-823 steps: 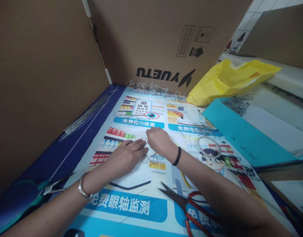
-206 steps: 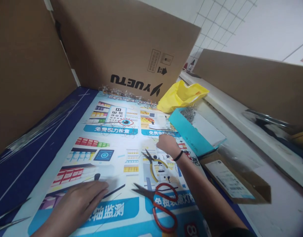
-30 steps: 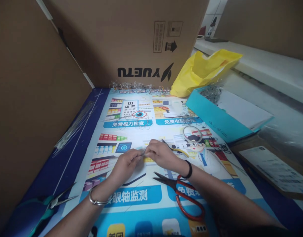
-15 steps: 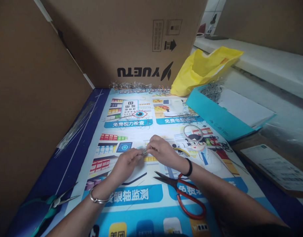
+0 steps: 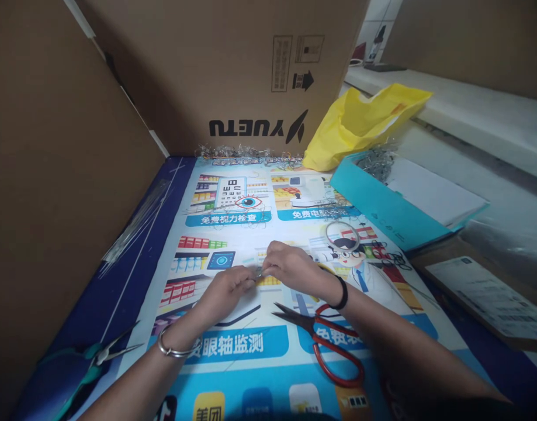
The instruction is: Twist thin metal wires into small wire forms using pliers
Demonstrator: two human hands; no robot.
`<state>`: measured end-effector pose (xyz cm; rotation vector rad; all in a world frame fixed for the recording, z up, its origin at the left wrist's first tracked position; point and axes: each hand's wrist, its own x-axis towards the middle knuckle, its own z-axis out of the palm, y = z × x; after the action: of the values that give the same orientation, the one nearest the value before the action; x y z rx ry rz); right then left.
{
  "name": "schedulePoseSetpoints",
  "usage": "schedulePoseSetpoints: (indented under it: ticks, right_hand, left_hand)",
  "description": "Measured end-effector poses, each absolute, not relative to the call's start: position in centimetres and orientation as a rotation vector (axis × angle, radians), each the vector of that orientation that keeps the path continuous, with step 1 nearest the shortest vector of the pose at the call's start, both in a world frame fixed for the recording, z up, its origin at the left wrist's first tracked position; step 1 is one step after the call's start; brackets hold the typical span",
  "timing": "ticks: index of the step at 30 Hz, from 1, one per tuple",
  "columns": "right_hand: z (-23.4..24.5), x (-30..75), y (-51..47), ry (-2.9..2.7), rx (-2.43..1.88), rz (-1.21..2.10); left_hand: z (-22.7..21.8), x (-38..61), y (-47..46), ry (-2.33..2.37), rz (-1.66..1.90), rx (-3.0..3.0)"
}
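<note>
My left hand [image 5: 227,291] and my right hand [image 5: 291,268] meet fingertip to fingertip above the printed poster. Pinched between them is a small silvery wire piece [image 5: 258,273]; its exact shape is too small to make out. Below my right wrist lie red-handled scissors [image 5: 317,330], blades parted and pointing left. A coil of silvery wire [image 5: 326,235] rests beyond my right hand. Pliers with teal handles [image 5: 95,356] lie open to the left of my left forearm. A yellow-handled tool is mostly hidden behind my right hand.
Long straight wires [image 5: 134,228] lie on the blue surface at left. Tangled wire pieces [image 5: 233,153] line the foot of a cardboard box [image 5: 184,70]. At right are a yellow bag [image 5: 360,126], a turquoise box [image 5: 382,204] holding wire pieces, and dark loops [image 5: 393,256].
Both hands stay together on the wire piece, with slight shifts of the fingers. My right hand and wrist have moved a little to the right.
</note>
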<state>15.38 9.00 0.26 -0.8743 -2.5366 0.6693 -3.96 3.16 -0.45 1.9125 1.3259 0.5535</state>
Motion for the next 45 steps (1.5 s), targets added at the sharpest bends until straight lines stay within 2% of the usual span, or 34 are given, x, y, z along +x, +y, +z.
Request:
schedulePoseSetpoints:
  ticks: [10, 16, 20, 29, 40, 45]
  right_hand:
    - [0.3, 15.8, 9.1, -2.436, -0.842, 0.552]
    - [0.1, 15.6, 9.7, -2.116, -0.819, 0.795]
    - [0.7, 15.2, 9.2, -2.104, -0.804, 0.877]
    - [1.9, 14.4, 7.9, -2.064, -0.694, 0.742]
    - [0.4, 14.6, 7.5, -2.325, -0.624, 0.447]
    - [0.3, 14.5, 7.4, -2.303, -0.619, 0.448]
  left_hand:
    - [-0.7, -4.0, 3.2, 1.273, 0.613, 1.843]
    - [-1.0, -3.3, 2.9, 1.266, 0.884, 1.433]
    - [-1.2, -3.0, 2.8, 1.328, 0.983, 1.354]
    - [-2.2, -3.2, 2.8, 1.304, 0.97, 1.393]
    - [-2.0, -3.4, 2.9, 1.29, 0.985, 1.4]
    - [-1.8, -3.2, 2.9, 1.303, 0.99, 1.384]
